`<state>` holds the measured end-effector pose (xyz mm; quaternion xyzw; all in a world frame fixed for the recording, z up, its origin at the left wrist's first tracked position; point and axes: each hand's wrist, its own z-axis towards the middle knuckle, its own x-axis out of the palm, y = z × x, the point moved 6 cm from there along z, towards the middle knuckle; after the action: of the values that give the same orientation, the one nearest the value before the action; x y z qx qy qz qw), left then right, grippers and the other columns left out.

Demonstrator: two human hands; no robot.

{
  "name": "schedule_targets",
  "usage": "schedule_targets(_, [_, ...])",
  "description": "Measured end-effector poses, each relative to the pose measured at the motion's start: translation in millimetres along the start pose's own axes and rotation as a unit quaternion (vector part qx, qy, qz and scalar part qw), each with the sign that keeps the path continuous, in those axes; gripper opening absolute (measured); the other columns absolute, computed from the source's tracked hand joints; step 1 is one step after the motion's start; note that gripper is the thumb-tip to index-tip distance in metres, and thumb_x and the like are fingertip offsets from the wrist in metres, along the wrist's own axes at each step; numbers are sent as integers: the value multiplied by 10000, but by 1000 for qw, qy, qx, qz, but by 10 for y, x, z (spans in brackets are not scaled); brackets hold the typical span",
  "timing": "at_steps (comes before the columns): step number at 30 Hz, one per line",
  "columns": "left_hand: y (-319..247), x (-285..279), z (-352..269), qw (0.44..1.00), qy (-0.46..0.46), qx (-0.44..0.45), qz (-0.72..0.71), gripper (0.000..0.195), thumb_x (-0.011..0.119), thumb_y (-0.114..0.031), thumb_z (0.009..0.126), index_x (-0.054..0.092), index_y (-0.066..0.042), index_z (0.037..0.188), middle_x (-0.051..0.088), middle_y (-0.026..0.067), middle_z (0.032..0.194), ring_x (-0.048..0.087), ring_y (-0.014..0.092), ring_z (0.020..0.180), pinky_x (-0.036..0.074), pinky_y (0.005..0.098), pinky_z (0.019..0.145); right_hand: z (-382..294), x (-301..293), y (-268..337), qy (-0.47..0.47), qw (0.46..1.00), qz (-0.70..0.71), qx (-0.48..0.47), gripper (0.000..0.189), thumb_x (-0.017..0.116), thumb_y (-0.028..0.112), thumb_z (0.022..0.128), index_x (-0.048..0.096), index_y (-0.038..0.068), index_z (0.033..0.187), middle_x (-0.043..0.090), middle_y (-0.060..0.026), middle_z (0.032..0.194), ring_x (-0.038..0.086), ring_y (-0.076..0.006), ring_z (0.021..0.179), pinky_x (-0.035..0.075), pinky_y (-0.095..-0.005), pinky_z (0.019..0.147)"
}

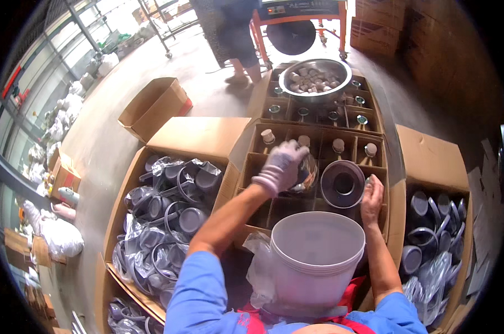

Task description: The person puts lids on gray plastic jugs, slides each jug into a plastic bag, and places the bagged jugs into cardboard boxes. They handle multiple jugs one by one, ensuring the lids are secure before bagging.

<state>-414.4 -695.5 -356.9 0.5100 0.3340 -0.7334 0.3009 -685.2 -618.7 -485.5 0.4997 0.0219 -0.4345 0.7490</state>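
Observation:
My left hand (283,165), in a pale knitted glove, bends over a clear glass vessel (308,177) with coloured markings, its fingers curled at the vessel's upper part. Close past the fingertips shows a pale stopper (303,140), one of several in the carton's far row. Bare, my right hand (373,198) is against the right rim of a round grey plastic cup-like piece (343,184); whether it grips the rim cannot be told. Both hands are over a divided cardboard carton (318,128). Between my forearms stands a white plastic bucket (318,267), its bottom hidden.
Cartons of grey plastic handled pieces flank me at left (191,219) and right (411,259), with clear plastic film among them. Beyond, a steel bowl (315,98) of stoppers rests on another divided carton (379,106). A person (239,37) stands near an orange-framed machine (258,33).

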Motion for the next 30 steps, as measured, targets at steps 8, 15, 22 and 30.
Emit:
schedule_targets(8, [-1608,-1607,-1073,930,-153,322,92,583,651,-171,687,558,-282,1252,426,101,1374,382,334,1296,308,601,1017,165,120,2277,349,685,633,87,879,203,750,862,346,73,1403,481,-203,1311,509,-351,1187,460,-549,943])
schedule_targets(15, [-678,-2038,-850,777,-164,102,-599,548,543,-261,933,352,-34,1394,449,122,1332,445,243,1233,347,353,1046,-198,-525,2551,384,666,639,33,809,391,647,895,307,24,1405,476,-153,1318,492,-243,1191,401,-380,1012])
schedule_targets(22, [-1015,-1778,-1177,785,153,90,-594,679,674,-320,839,401,8,1367,461,138,1370,439,231,1250,322,350,1072,-1028,-884,2409,367,773,514,64,1082,399,779,793,85,2,1477,247,-169,1490,302,-227,1345,267,-369,1097])
schedule_targets(30, [-1225,-941,-1177,950,292,102,-31,282,516,-142,826,662,-94,1062,668,162,941,649,320,886,487,398,836,-850,-598,2148,373,763,521,76,1024,254,818,791,236,46,1463,284,-162,1487,246,-291,1383,194,-452,1118])
